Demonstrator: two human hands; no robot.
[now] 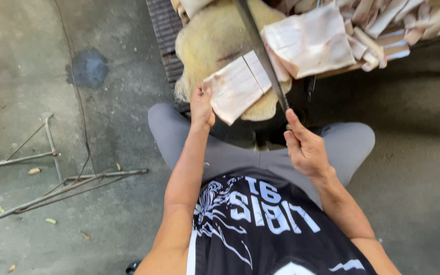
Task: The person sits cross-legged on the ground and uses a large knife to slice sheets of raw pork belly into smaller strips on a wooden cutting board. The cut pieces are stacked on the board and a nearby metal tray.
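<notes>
I sit with my knees apart over a concrete floor. My left hand [201, 108] grips the near corner of a pale, flat wood slab [234, 87] that rests on a round yellowish chopping block [212, 40]. My right hand [305, 147] is closed around the handle of a long dark blade [260, 51], which runs up and away across the slab's right part. The blade lies in a cut line through the slab. The blade's tip is out of view at the top.
A heap of pale cut wood pieces [383, 25] lies at the top right. Thin metal rods [52, 178] sprawl on the floor at the left. A dark stain [88, 69] marks the concrete, and a dark grate [165, 35] lies behind the block.
</notes>
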